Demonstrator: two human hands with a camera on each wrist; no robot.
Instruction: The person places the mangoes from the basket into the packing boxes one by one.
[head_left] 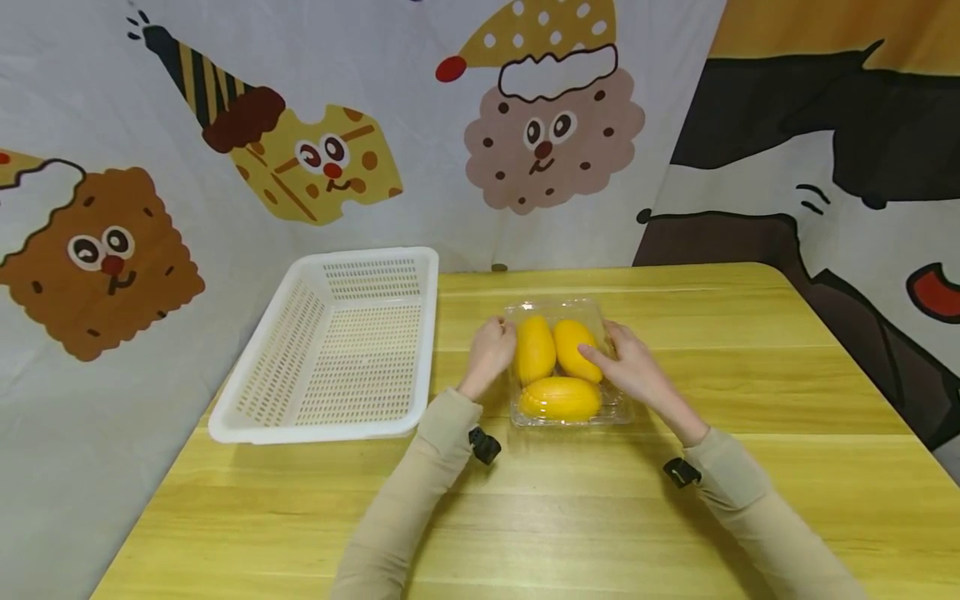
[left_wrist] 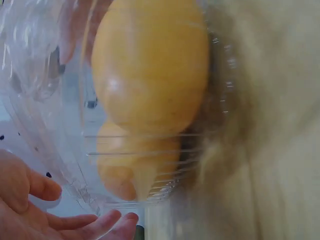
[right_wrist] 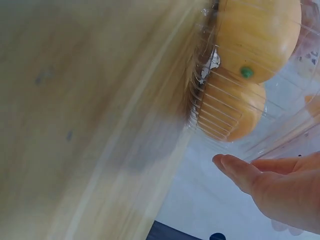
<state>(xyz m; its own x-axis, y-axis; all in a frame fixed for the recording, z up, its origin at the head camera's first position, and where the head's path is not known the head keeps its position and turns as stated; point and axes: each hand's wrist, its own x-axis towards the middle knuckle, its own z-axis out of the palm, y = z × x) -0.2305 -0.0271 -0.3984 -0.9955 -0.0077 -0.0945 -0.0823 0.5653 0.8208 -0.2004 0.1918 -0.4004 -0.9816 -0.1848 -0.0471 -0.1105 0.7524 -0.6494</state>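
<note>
A clear plastic clamshell box (head_left: 611,408) sits on the table, holding three yellow oval fruits (head_left: 561,398); a green stem spot shows on one fruit (right_wrist: 255,40) in the right wrist view. At the box's left side is my left hand (head_left: 491,354), its thumb and fingers apart near the rim in the left wrist view. My right hand (head_left: 633,367) holds the right side, thumb over the top and fingers along the edge. Exact contact of the left fingertips with the clear plastic is hard to see.
Left of the box stands a white perforated plastic basket (head_left: 427,358) with nothing in it. Both stand on a wooden table (head_left: 570,517). Behind the table hangs a cloth (head_left: 435,217) printed with cartoon snacks.
</note>
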